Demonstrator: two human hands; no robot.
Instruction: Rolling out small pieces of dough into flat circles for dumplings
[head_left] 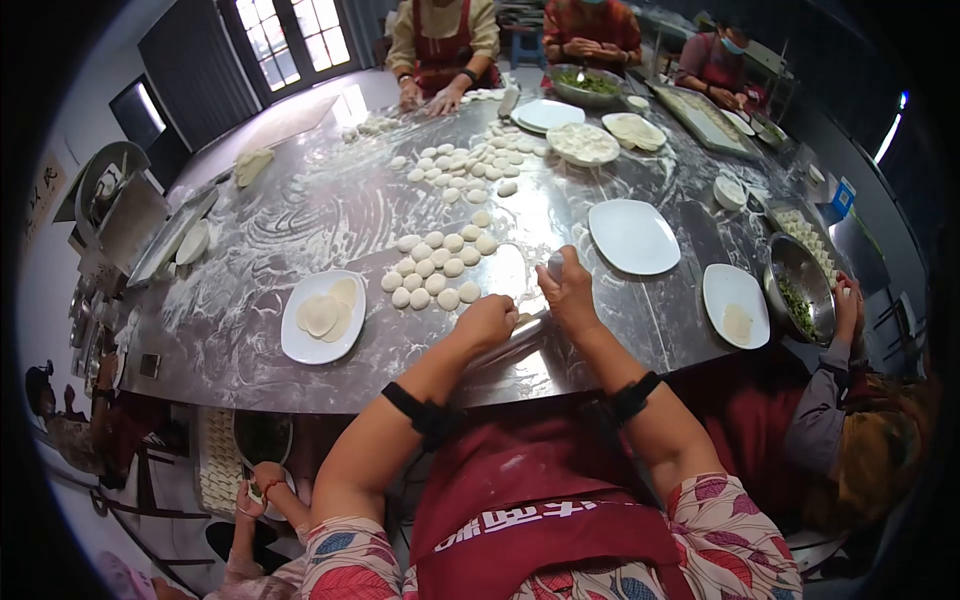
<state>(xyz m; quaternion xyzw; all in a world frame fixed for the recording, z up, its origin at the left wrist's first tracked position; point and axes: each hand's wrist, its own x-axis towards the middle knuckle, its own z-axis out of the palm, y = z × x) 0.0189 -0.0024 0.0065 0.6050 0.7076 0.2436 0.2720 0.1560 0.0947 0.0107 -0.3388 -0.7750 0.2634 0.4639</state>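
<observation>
My left hand (487,322) is closed low over the metal table, just in front of several round dough pieces (435,262). What its fingers hold is too small to make out. Beside it, my right hand (570,293) is wrapped around a short greyish rod (555,265), whose end shows above the fingers; it looks like a rolling pin. The two hands are a short gap apart. To the left, a white plate (291,330) carries thin dough wrappers (320,315). An empty white plate (634,237) lies beyond my right hand.
Floured metal table (270,240); more dough pieces (480,160) farther back. On the right are a plate with a wrapper (737,322) and a steel bowl of green filling (797,305). Co-workers stand opposite and work on both sides. A tray of dumplings (220,460) is lower left.
</observation>
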